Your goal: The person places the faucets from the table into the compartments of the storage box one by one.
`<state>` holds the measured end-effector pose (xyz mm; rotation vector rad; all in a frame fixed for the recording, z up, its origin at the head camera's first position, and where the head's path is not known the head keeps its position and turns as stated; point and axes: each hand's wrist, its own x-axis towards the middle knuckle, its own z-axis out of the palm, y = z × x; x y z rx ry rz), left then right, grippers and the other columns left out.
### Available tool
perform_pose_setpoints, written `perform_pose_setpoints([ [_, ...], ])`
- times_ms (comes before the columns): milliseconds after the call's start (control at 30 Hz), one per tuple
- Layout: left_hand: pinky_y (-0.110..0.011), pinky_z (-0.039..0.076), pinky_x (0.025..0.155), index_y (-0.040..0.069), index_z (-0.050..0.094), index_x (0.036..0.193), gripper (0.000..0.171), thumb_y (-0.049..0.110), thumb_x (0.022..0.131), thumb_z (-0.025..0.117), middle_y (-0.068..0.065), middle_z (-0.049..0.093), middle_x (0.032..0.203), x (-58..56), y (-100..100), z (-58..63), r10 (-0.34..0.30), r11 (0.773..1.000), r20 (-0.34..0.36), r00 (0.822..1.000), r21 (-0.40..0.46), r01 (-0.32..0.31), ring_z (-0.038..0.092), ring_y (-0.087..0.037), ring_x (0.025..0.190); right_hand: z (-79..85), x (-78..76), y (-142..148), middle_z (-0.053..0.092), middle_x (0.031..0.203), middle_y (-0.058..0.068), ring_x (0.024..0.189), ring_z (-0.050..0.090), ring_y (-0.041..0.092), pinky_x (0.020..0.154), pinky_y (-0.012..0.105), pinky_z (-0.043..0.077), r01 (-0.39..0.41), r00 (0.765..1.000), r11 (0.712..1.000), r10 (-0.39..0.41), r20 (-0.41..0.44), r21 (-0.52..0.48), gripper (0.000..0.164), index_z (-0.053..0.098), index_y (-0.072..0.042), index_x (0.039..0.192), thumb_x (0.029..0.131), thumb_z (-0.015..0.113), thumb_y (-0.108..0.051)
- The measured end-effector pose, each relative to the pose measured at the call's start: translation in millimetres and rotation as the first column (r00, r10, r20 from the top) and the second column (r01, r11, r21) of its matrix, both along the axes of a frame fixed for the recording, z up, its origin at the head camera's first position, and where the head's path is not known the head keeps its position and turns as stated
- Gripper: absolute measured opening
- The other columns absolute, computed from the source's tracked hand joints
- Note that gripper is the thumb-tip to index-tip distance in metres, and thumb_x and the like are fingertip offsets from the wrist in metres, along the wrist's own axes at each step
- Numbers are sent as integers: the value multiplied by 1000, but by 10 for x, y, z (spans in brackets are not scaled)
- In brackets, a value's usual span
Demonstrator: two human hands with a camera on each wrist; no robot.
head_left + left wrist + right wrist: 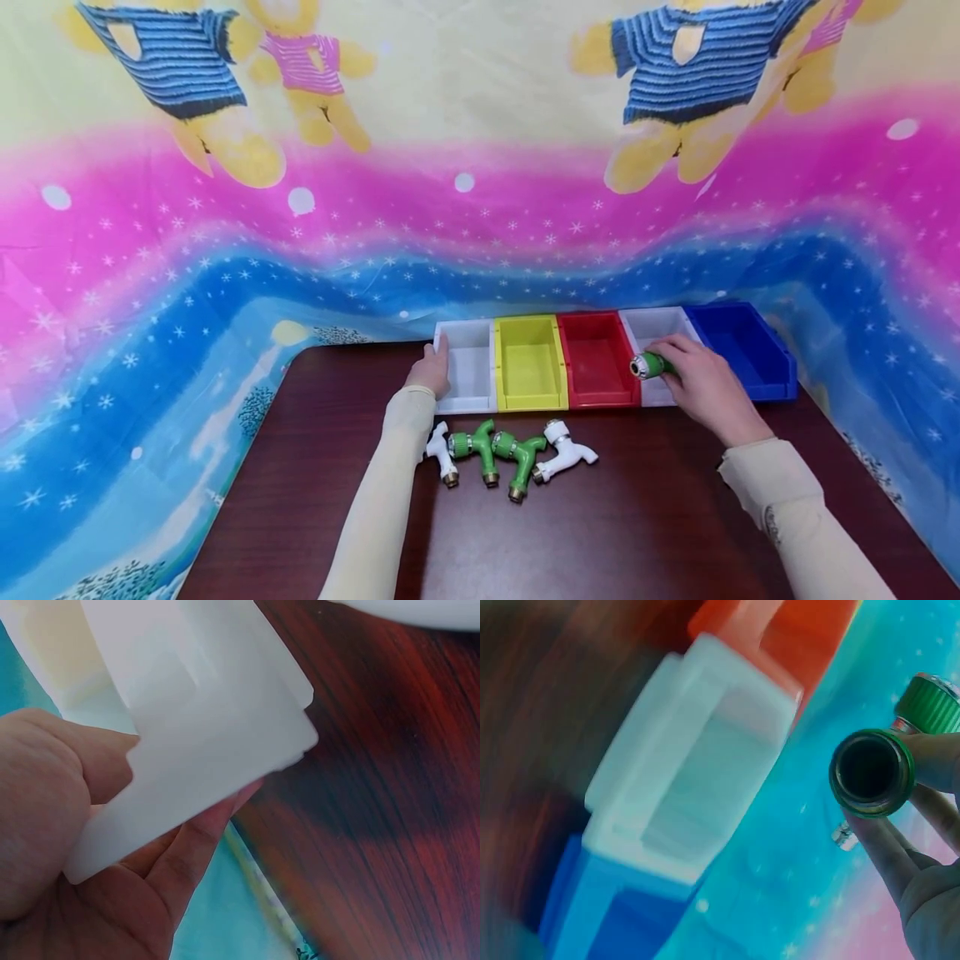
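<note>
My left hand (430, 371) grips the side wall of the leftmost white bin (467, 402); in the left wrist view its fingers and thumb (90, 754) lie on either side of the plastic. Over the second white bin (651, 318), my right hand (708, 387) holds a green tap (651, 365). The right wrist view shows this tap's round open inlet (871, 774) facing the camera and its ribbed green collar (930, 703) beyond the fingers. Part of the tap's body is hidden by the hand.
Yellow (531, 402), red (603, 398) and blue (772, 390) bins stand in the same row. In front lie a white tap (440, 450), two green taps (486, 454) and another white tap (566, 456) on the dark wooden table (600, 542). A patterned cloth (465, 225) hangs behind.
</note>
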<state>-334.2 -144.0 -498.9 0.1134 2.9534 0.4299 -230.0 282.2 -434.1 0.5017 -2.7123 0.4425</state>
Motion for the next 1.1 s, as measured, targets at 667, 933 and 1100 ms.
perform_pose_setpoints([
  [667,-47,56,81,12,9,168,89,-2,98,61,-29,33,158,-10,-14,-53,23,999,-9,1000,30,-23,61,-31,73,49,-344,808,57,134,29,118,56,56,98,73,43,92,996,991,-93,13,94,51,62,4,133,85,75,9],
  [933,-46,56,80,12,8,168,89,-2,98,61,-28,34,156,-5,-8,-34,16,999,-15,1000,41,-16,60,-29,72,40,-498,1022,57,133,31,117,56,58,95,71,46,90,996,985,-91,5,148,56,60,7,135,81,74,13],
  [1100,-46,56,81,13,7,168,89,-1,99,60,-28,35,156,-9,1,-21,19,999,-6,1000,31,-19,60,-29,72,17,-581,1120,57,130,30,107,61,53,90,67,50,87,995,979,-93,26,184,59,58,6,136,80,75,14],
])
